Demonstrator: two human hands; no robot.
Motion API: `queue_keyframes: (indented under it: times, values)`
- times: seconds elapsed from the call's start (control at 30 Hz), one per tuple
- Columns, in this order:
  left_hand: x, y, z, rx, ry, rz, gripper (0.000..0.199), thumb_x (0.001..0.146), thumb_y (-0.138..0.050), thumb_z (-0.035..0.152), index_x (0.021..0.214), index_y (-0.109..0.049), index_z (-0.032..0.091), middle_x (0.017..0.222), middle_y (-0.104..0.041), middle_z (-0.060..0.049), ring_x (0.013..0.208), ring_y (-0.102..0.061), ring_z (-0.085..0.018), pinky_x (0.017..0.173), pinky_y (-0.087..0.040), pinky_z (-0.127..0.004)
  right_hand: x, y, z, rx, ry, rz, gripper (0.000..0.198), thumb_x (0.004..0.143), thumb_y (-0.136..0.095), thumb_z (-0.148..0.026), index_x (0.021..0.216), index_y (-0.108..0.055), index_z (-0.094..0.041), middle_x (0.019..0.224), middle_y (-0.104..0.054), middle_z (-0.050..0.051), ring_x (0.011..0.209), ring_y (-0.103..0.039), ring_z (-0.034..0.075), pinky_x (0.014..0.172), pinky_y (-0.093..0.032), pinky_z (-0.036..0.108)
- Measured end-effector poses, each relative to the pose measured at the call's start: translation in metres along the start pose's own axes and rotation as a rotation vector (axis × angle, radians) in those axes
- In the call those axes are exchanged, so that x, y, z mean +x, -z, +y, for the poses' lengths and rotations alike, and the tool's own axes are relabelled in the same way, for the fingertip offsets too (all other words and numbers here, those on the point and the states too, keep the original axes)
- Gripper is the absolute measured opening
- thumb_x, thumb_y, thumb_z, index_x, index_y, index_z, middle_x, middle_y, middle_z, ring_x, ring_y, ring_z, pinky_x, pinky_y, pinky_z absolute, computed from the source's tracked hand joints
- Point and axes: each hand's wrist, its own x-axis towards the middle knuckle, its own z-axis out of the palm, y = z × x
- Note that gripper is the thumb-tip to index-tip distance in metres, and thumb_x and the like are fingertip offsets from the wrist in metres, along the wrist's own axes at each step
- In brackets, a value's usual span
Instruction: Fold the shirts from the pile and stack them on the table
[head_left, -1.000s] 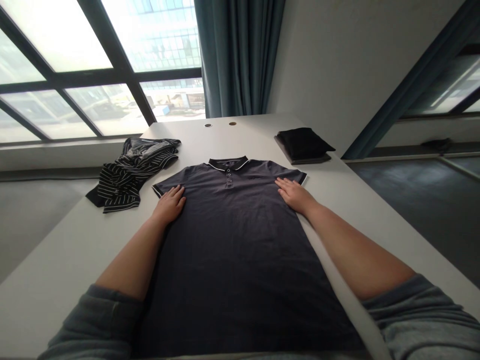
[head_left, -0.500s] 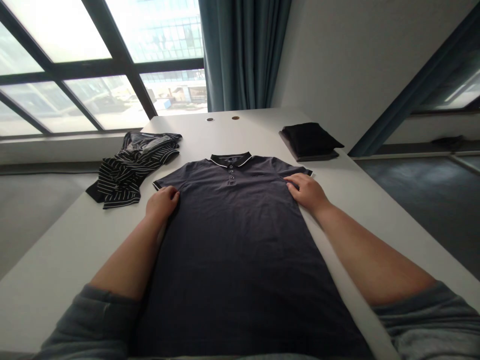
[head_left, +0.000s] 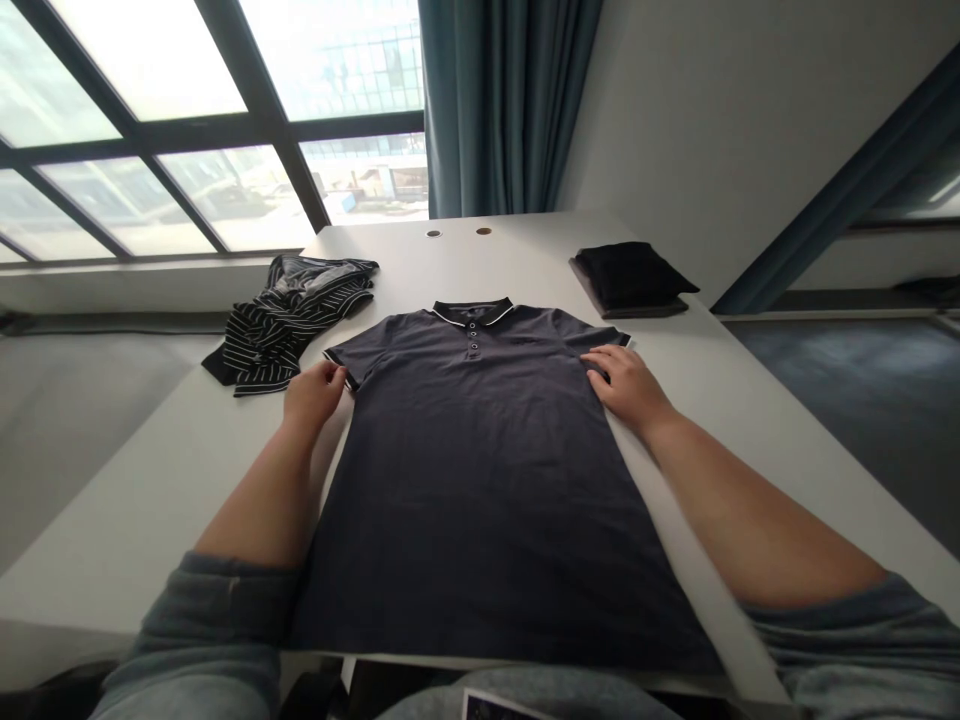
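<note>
A dark grey polo shirt (head_left: pixel 487 480) lies spread front side up, its black collar with a white stripe facing away from me. At its left sleeve cuff, my left hand (head_left: pixel 313 393) is closed, thumb and fingers pinched on the edge of the sleeve. My right hand (head_left: pixel 628 388) rests on the shirt's right side just below the other sleeve, fingers stretched out and thumb apart. The shirt's hem reaches the near edge of the table.
A crumpled black-and-white striped garment (head_left: pixel 289 325) lies on the white table (head_left: pixel 405 270) at the left. Folded dark clothes (head_left: pixel 634 277) are stacked at the back right. Beyond stand a window and a blue curtain (head_left: pixel 502 110).
My left hand has moved from the shirt's left side outward to the sleeve cuff. My right hand stays beside the right sleeve. The view has shifted slightly, showing the shirt's hem.
</note>
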Motion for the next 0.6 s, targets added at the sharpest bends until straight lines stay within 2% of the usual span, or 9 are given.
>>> queue_keyframes:
  times: [0.1, 0.23, 0.4, 0.5, 0.6]
  values:
    - [-0.022, 0.007, -0.010, -0.002, 0.008, -0.080, 0.044, 0.097, -0.044, 0.052, 0.098, -0.076, 0.022, 0.093, -0.079, -0.010, 0.090, -0.071, -0.029, 0.076, -0.047, -0.035, -0.016, 0.012, -0.008, -0.008, 0.003, 0.003, 0.034, 0.096, -0.051, -0.027, 0.116, -0.078, -0.018, 0.118, -0.073, 0.016, 0.116, -0.063, 0.034, 0.108, -0.048, 0.054]
    - [-0.059, 0.009, -0.020, -0.063, -0.110, -0.184, 0.038, 0.094, -0.048, 0.051, 0.099, -0.074, 0.024, 0.092, -0.077, -0.007, 0.087, -0.069, -0.025, 0.077, -0.048, -0.033, -0.044, 0.028, -0.026, 0.010, 0.032, -0.018, 0.032, 0.096, -0.052, -0.027, 0.112, -0.078, -0.017, 0.113, -0.074, 0.016, 0.112, -0.064, 0.034, 0.105, -0.050, 0.052]
    - [-0.097, 0.009, -0.028, -0.109, -0.279, -0.135, 0.034, 0.094, -0.050, 0.044, 0.105, -0.072, 0.021, 0.101, -0.073, -0.008, 0.092, -0.066, -0.024, 0.090, -0.051, -0.036, -0.085, 0.043, -0.051, 0.095, 0.142, -0.120, 0.029, 0.097, -0.055, -0.027, 0.115, -0.077, -0.021, 0.122, -0.070, 0.014, 0.119, -0.063, 0.032, 0.109, -0.052, 0.053]
    - [-0.119, 0.013, -0.028, -0.105, -0.377, -0.088, 0.034, 0.096, -0.049, 0.043, 0.109, -0.071, 0.021, 0.113, -0.071, -0.010, 0.105, -0.065, -0.028, 0.101, -0.050, -0.042, -0.110, 0.053, -0.062, 0.157, 0.263, -0.194, 0.028, 0.099, -0.056, -0.027, 0.118, -0.076, -0.022, 0.129, -0.068, 0.014, 0.125, -0.062, 0.031, 0.112, -0.052, 0.053]
    - [-0.150, 0.025, -0.021, -0.104, -0.532, -0.080, 0.030, 0.097, -0.053, 0.042, 0.111, -0.071, 0.023, 0.124, -0.069, -0.011, 0.117, -0.062, -0.030, 0.107, -0.046, -0.046, -0.137, 0.068, -0.073, 0.201, 0.359, -0.246, 0.028, 0.100, -0.060, -0.028, 0.122, -0.075, -0.023, 0.138, -0.066, 0.013, 0.134, -0.059, 0.031, 0.116, -0.048, 0.053]
